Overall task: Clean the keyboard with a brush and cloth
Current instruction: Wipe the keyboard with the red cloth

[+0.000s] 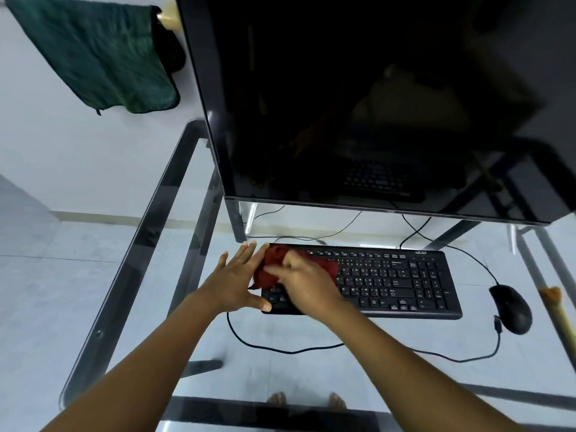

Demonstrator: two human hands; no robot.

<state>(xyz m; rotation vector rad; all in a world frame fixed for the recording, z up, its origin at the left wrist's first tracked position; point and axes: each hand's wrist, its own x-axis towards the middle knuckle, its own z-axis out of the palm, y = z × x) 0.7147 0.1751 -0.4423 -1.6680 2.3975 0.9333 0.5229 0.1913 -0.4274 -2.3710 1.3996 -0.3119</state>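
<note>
Right hand (307, 283) grips a bunched red cloth (270, 260) on the keyboard's (405, 282) left keys. Left hand (233, 282), fingers straight, braces its edge. Hard rubbing could snag keycaps or slide it across the glass desk (280, 375).

A motion-blurred right hand (307, 283) and a bunched red cloth (274, 255) cover the left end of the black keyboard (405, 282), hiding its keys. Legends on the exposed keys are too small to read. The dark monitor (358, 104) runs off the top and right edges. A blurred, pale-handled tool (552, 295) is cut off at right. Feet (276, 399) show dimly through the glass desk (131, 275).
</note>
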